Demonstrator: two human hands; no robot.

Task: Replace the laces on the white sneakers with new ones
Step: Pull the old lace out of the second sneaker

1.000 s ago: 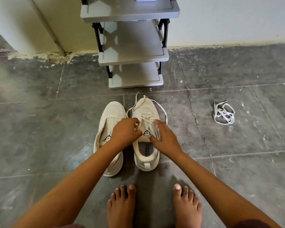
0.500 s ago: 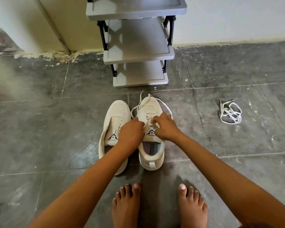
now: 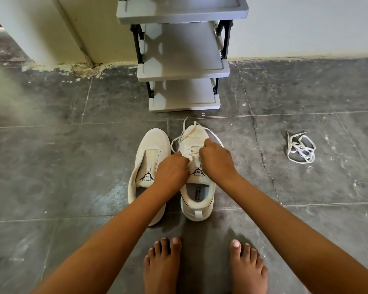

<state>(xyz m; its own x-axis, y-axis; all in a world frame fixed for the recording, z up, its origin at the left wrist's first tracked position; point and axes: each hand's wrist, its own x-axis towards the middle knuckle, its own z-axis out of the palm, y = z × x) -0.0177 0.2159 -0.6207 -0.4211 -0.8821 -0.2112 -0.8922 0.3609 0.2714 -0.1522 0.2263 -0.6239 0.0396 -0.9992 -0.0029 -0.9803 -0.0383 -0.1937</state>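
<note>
Your left hand (image 3: 172,169) and right hand (image 3: 217,159) pinch the lace (image 3: 192,150) of the 1 o'clock sneaker (image 3: 197,206) with curled fingers (image 3: 208,143); an uneven pull may jam it in the eyelets.

1. Right hand (image 3: 216,159) moved off the collar of the right sneaker (image 3: 197,212), toward the toe.
2. Its fingers (image 3: 208,145), extended flat 1.0 s ago, curled onto the lace (image 3: 192,150).
3. Left hand (image 3: 172,169) shifted slightly forward at the lacing.
4. The sneaker's tongue logo (image 3: 198,173) became uncovered.
</note>
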